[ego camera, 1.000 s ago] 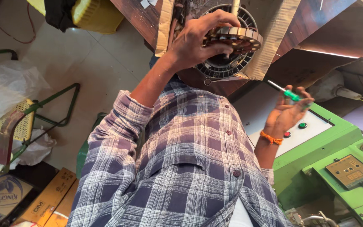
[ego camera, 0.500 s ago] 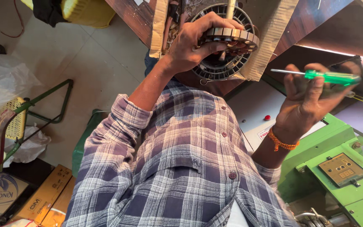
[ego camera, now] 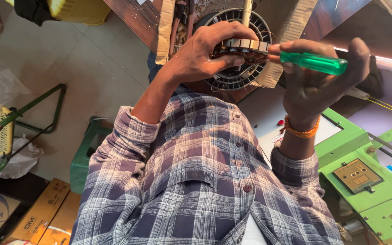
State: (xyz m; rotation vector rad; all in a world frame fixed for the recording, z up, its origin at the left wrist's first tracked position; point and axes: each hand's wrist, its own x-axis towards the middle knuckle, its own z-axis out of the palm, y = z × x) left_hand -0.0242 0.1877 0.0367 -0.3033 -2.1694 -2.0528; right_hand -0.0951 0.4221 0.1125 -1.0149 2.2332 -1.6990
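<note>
Fingers (ego camera: 232,61) clamp the stator (ego camera: 243,45); right hand (ego camera: 316,86) grips green screwdriver (ego camera: 314,62) at its edge.

The round motor stator (ego camera: 239,50) is sitting at the top of the view, and everything else is lying around it. The left hand (ego camera: 205,54) is gripping the stator from its left side. The right hand (ego camera: 316,84) is sitting just right of it, holding a screwdriver (ego camera: 311,62) whose tip is touching the stator's right edge. A machine panel (ego camera: 364,181) is lying below and to the right of the stator, and cardboard boxes (ego camera: 37,213) are lying well below and to its left.
</note>
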